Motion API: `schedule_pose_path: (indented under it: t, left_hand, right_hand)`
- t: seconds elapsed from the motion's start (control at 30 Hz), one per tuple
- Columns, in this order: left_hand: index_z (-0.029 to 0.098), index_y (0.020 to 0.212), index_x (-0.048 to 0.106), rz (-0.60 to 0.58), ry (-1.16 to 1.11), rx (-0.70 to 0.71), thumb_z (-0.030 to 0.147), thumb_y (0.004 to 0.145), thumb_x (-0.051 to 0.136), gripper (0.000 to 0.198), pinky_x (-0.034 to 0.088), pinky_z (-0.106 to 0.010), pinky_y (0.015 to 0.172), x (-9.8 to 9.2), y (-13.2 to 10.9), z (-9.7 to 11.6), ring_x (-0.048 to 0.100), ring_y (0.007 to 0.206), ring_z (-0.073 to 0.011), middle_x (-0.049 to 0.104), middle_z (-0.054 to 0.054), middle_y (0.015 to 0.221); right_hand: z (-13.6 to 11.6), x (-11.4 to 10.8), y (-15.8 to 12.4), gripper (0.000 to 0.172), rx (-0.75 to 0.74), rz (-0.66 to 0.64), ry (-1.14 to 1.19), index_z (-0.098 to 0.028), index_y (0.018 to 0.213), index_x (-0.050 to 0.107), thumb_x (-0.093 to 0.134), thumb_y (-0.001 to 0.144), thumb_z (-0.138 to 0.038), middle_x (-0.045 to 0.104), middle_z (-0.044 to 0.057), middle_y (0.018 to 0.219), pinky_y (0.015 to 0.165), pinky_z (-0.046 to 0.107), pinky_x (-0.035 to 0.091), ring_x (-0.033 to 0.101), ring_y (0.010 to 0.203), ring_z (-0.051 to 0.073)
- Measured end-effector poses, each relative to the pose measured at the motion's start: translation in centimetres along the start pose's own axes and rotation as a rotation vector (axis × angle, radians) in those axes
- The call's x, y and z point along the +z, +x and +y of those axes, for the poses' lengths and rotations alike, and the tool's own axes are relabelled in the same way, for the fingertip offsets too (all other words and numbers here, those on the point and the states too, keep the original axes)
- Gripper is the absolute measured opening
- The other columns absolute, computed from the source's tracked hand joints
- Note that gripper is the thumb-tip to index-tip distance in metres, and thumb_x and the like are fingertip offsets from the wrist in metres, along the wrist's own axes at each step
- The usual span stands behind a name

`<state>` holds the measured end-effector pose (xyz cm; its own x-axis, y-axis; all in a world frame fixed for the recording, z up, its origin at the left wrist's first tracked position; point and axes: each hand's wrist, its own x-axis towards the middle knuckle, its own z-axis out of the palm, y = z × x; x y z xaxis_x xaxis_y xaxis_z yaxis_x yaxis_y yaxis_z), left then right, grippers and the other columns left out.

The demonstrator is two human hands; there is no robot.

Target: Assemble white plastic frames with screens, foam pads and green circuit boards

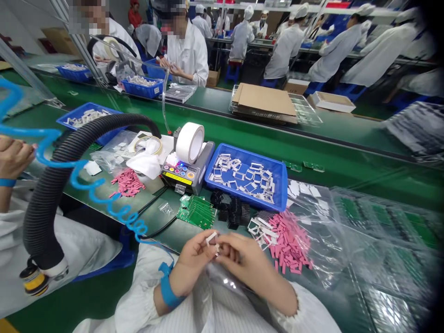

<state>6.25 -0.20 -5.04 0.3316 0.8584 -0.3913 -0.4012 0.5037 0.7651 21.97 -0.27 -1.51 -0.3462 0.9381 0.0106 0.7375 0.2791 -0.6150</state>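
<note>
Logged from my remote station: one small white rectangular frame (211,239), pinched narrowly at the fingertips of the left hand (192,264), just over the table (360,169) edge. Right hand (253,268) curled close against it; I could not tell its hold. Nearby: pink strips (289,243), blue tray (246,178) of white frames. Risk: a loose pinch could drop the frame among the strips.

We're right over the line here: a blue plastic tray (243,151) sits just beside an electric tape dispenser (187,178) crowned by a white tape roll (190,142)! Over on the left, a black corrugated hose (55,185) arcs past a coiled blue air line (100,196), and green circuit boards (196,212) lie on the table (364,173).
</note>
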Motion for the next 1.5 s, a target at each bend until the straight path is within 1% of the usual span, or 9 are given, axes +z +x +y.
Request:
schedule_pose_path:
  t: [0.13, 0.37, 0.53, 0.63, 0.87, 1.0, 1.1, 1.33, 1.5]
  left_hand:
    - [0.018, 0.095, 0.065, 0.008, -0.103, -0.077, 0.035, 0.062, 0.079, 0.04, 0.044, -0.027, 0.058, -1.6, -1.0, 1.1, 0.064, 0.067, -0.0181, 0.068, -0.005, 0.078]
    - [0.017, 0.112, 0.061, 0.204, -0.258, -0.129, 0.038, 0.079, 0.064, 0.04, 0.046, -0.017, 0.049, -6.9, -3.5, 2.6, 0.056, 0.051, -0.0077, 0.066, -0.004, 0.07]
    - [0.018, 0.109, 0.06, 0.552, -0.507, -0.051, 0.017, 0.094, 0.036, 0.028, 0.049, -0.011, 0.048, -15.0, -5.8, 4.2, 0.063, 0.055, -0.007, 0.069, -0.006, 0.074]
    - [0.023, 0.115, 0.058, 0.709, -0.651, 0.137, 0.009, 0.093, 0.03, 0.039, 0.056, -0.016, 0.06, -19.5, -7.6, 5.6, 0.071, 0.074, -0.0125, 0.073, -0.006, 0.083]
    - [0.016, 0.113, 0.06, 0.819, -0.579, 0.243, 0.001, 0.085, 0.04, 0.037, 0.058, -0.024, 0.069, -23.4, -10.9, 5.4, 0.071, 0.071, -0.015, 0.074, -0.006, 0.078]
    - [0.017, 0.1, 0.063, 0.849, -0.491, 0.277, 0.004, 0.078, 0.058, 0.026, 0.056, -0.025, 0.066, -24.2, -12.6, 4.5, 0.069, 0.069, -0.0153, 0.074, -0.004, 0.079]
    - [0.017, 0.094, 0.063, 0.853, -0.459, 0.32, 0.01, 0.076, 0.065, 0.019, 0.055, -0.024, 0.068, -24.6, -13.3, 4.6, 0.067, 0.069, -0.0134, 0.073, -0.002, 0.082]
    - [0.016, 0.093, 0.066, 0.746, -0.453, 0.209, 0.024, 0.073, 0.071, 0.022, 0.051, -0.027, 0.064, -21.5, -11.3, 4.2, 0.064, 0.066, -0.0158, 0.07, -0.004, 0.075]
    - [0.013, 0.087, 0.072, 0.296, -0.513, 0.079, 0.046, 0.064, 0.075, 0.04, 0.05, -0.031, 0.076, -15.0, -9.9, 4.3, 0.065, 0.082, -0.0204, 0.072, -0.009, 0.088]
  right_hand:
    - [3.9, -0.5, 1.1, 0.019, 0.084, 0.211, -0.281, -0.019, 0.095, 0.06, 0.065, 0.077, -0.023, 0.061, 0.009, 0.09, 0.069, 0.037, 0.046, 0.058, 0.081, 0.025]
    - [6.9, -1.3, 1.7, 0.012, 0.037, 0.227, -0.239, -0.02, 0.084, 0.063, 0.053, 0.086, -0.026, 0.064, 0.008, 0.088, 0.071, 0.035, 0.051, 0.063, 0.082, 0.022]
    - [2.7, -3.2, 2.0, 0.017, 0.011, 0.25, -0.106, -0.022, 0.085, 0.063, 0.049, 0.088, -0.032, 0.068, 0.006, 0.084, 0.061, 0.031, 0.051, 0.065, 0.073, 0.02]
    - [-2.6, -2.7, 4.5, 0.014, -0.095, 0.051, 0.096, -0.024, 0.084, 0.064, 0.051, 0.087, -0.03, 0.069, 0.004, 0.082, 0.063, 0.029, 0.049, 0.064, 0.072, 0.018]
    - [-14.7, 11.2, 14.5, 0.007, -0.123, -0.643, 0.526, -0.016, 0.073, 0.061, 0.064, 0.079, -0.015, 0.059, -0.003, 0.063, 0.064, 0.024, 0.047, 0.059, 0.066, 0.012]
    - [-18.5, 20.0, 16.0, 0.023, -0.018, -0.906, 0.624, -0.013, 0.104, 0.059, 0.056, 0.089, -0.031, 0.063, 0.004, 0.098, 0.071, 0.032, 0.054, 0.062, 0.081, 0.014]
    - [-19.8, 22.6, 15.0, 0.032, 0.055, -0.948, 0.712, -0.015, 0.117, 0.054, 0.054, 0.09, -0.034, 0.059, 0.007, 0.113, 0.079, 0.038, 0.053, 0.061, 0.094, 0.018]
    - [-19.1, 15.3, 12.4, 0.004, 0.137, -0.875, 0.717, -0.013, 0.082, 0.062, 0.058, 0.083, -0.012, 0.055, -0.004, 0.06, 0.053, 0.022, 0.046, 0.055, 0.054, 0.009]
    - [-15.9, 4.7, 9.7, 0.021, -0.143, -0.513, 0.565, -0.022, 0.086, 0.066, 0.064, 0.072, -0.006, 0.066, -0.002, 0.077, 0.069, 0.025, 0.046, 0.059, 0.073, 0.012]
